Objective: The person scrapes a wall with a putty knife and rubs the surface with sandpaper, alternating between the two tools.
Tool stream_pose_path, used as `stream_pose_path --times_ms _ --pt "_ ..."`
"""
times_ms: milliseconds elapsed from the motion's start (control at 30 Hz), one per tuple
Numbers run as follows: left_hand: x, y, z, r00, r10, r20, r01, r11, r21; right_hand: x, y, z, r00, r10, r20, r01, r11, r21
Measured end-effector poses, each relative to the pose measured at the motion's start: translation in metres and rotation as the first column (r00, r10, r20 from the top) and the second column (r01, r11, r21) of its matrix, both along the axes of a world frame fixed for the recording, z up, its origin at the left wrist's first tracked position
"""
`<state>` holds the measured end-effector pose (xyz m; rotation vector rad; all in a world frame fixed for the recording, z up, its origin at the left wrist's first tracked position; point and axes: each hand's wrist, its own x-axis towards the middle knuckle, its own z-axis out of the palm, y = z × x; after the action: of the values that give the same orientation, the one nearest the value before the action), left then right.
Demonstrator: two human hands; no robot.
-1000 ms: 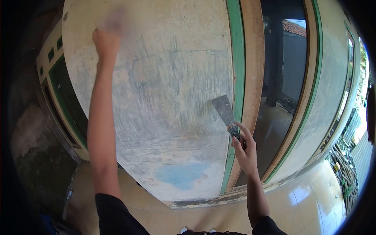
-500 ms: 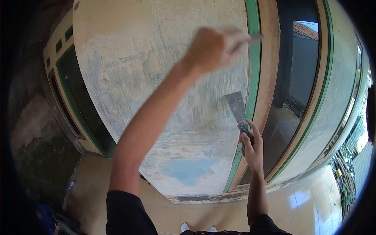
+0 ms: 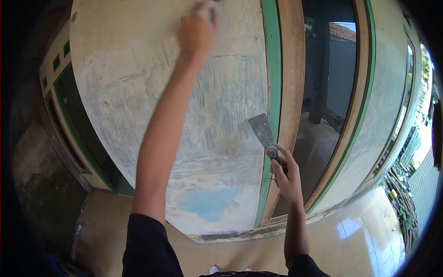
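Observation:
My left hand (image 3: 197, 31) is raised at the top of the view, against the upper part of the scuffed wall (image 3: 207, 106). Its fingers are closed around something I cannot make out, blurred at the frame's upper edge. Lower and to the right, my right hand (image 3: 286, 175) grips the dark handle of a scraper (image 3: 263, 131). The wide grey blade points up and left, in front of the wall beside the green frame strip. Whether the blade touches the wall I cannot tell.
A green and wooden window frame (image 3: 291, 69) with dark glass (image 3: 318, 143) stands right of the wall. A green door (image 3: 85, 124) is at the left. Tiled floor (image 3: 332, 240) lies below, with a pile of sticks (image 3: 402, 198) at the far right.
My left hand has moved up and left across the wall. The view has turned slightly, so the wall and window frame sit further left. My right hand still holds the scraper.

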<state>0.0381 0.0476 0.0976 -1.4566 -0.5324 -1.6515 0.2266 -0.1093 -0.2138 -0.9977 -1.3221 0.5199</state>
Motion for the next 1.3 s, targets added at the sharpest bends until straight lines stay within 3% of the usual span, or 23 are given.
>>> stream_pose_path --times_ms 33,133,167,267,333,400,433,467,500,600,667,733,800,833,867,933,1000,1067,1100,1200,1267,1300 --pt "0.035 0.003 -0.012 0.991 -0.06 -0.116 0.068 0.995 0.069 0.001 -0.001 0.0 1.0 0.001 0.001 -0.001 1.0 0.0" --pt "0.126 -0.004 -0.055 0.818 -0.093 -0.568 0.055 0.995 -0.084 0.005 -0.004 0.0 1.0 -0.007 0.029 0.007 1.0 -0.005" --pt "0.146 -0.007 -0.071 0.79 -0.151 -0.595 0.231 0.971 0.061 0.007 -0.008 0.001 0.999 -0.015 0.03 0.015 1.0 -0.006" --pt "0.137 -0.055 -0.083 0.745 -0.123 -0.656 0.211 0.976 0.057 0.015 -0.016 0.001 0.998 -0.025 0.053 0.027 0.998 -0.051" --pt "0.106 -0.066 -0.063 0.761 -0.282 -0.584 0.335 0.942 -0.019 0.023 -0.021 -0.002 0.993 -0.064 0.095 0.067 0.997 -0.031" --pt "0.062 -0.058 -0.029 0.861 -0.151 -0.485 0.218 0.972 0.084 0.029 -0.026 -0.002 0.993 -0.08 0.083 0.083 0.996 -0.036" --pt "0.036 -0.045 -0.014 0.916 -0.137 -0.378 0.134 0.99 -0.034 0.031 -0.029 -0.001 0.993 -0.089 0.071 0.091 0.995 -0.036" --pt "0.005 -0.039 0.001 0.954 -0.042 -0.296 0.051 0.998 0.023 0.033 -0.031 -0.001 0.993 -0.089 0.072 0.092 0.995 -0.04" --pt "-0.026 -0.033 0.019 0.984 0.086 -0.155 -0.093 0.995 -0.036 0.034 -0.033 -0.001 0.994 -0.094 0.062 0.096 0.994 -0.042" --pt "-0.103 -0.01 0.042 0.956 0.268 0.12 -0.267 0.963 -0.03 0.037 -0.031 -0.002 0.993 -0.099 0.058 0.101 0.994 -0.029" --pt "-0.113 0.003 0.035 0.961 0.128 0.247 -0.113 0.991 -0.077 0.033 -0.031 0.0 0.993 -0.092 0.072 0.093 0.996 -0.013" --pt "-0.082 0.008 0.022 0.987 0.08 0.142 -0.091 0.993 0.076 0.023 -0.029 0.009 0.996 -0.073 0.055 0.074 0.997 -0.027" --pt "-0.026 -0.002 -0.007 0.989 -0.087 -0.116 0.083 0.996 -0.039 0.017 -0.019 0.01 0.997 -0.056 0.058 0.057 0.998 -0.002" --pt "-0.002 -0.007 -0.024 0.968 -0.064 -0.242 0.027 0.988 -0.154 0.013 -0.015 0.009 0.997 -0.05 0.055 0.049 0.999 0.014" --pt "0.018 -0.034 -0.039 0.906 -0.05 -0.421 -0.131 0.912 -0.39 0.009 -0.014 0.012 0.997 -0.035 0.064 0.034 0.999 0.019" --pt "0.034 -0.039 -0.068 0.788 -0.051 -0.614 -0.047 0.989 -0.143 0.003 -0.013 0.021 0.991 -0.047 0.124 0.043 0.999 0.032" --pt "0.026 -0.069 -0.083 0.756 -0.161 -0.634 0.126 0.987 -0.1 -0.005 -0.012 0.034 0.98 -0.089 0.177 0.076 0.994 0.075" --pt "0.004 -0.092 -0.085 0.727 -0.288 -0.623 0.248 0.957 -0.152 -0.02 -0.018 0.066 0.88 -0.307 0.364 0.211 0.937 0.279" --pt "-0.007 -0.099 -0.08 0.725 -0.296 -0.621 0.254 0.954 -0.158 -0.026 -0.014 0.08 0.821 -0.397 0.41 0.208 0.877 0.433" --pt "-0.045 -0.112 -0.074 0.73 -0.273 -0.626 0.205 0.962 -0.181 -0.052 -0.009 0.121 0.757 -0.455 0.47 0.219 0.853 0.473" --pt "-0.069 -0.115 -0.072 0.73 -0.334 -0.596 0.239 0.942 -0.235 -0.071 -0.006 0.143 0.65 -0.576 0.496 0.233 0.772 0.592" --pt "-0.082 -0.109 -0.073 0.731 -0.361 -0.58 0.259 0.932 -0.253 -0.082 -0.004 0.151 0.652 -0.576 0.493 0.242 0.775 0.584"
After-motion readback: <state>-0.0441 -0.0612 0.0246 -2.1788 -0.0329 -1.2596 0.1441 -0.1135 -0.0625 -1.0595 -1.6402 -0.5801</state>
